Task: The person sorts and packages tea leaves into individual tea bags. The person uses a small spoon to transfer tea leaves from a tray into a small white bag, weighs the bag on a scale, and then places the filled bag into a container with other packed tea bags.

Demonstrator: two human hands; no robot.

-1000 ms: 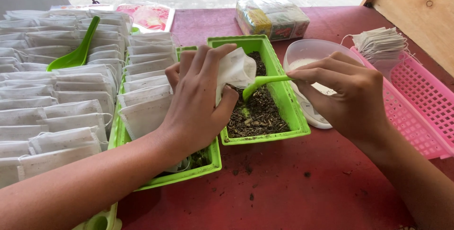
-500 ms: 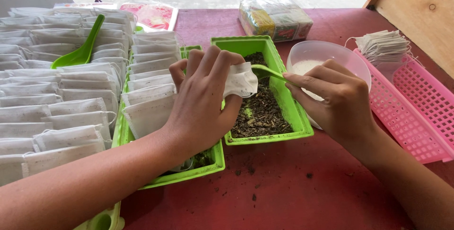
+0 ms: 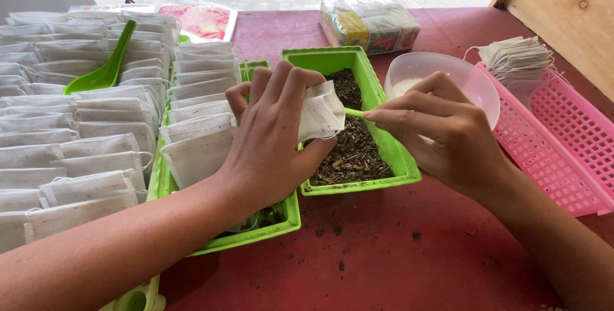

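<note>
Right now your left hand (image 3: 275,138) pinches the white filter bag (image 3: 321,111) open over the green tray (image 3: 390,157) of dried leaves, while your right hand (image 3: 441,135) grips the green scoop (image 3: 354,113) at its mouth. Tilt early and leaves could spill past the bag.

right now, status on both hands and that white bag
Left hand pinching white filter bag above green tray. Right hand gripping green scoop handle, tip hidden in the bag. Nothing in the way.
</note>
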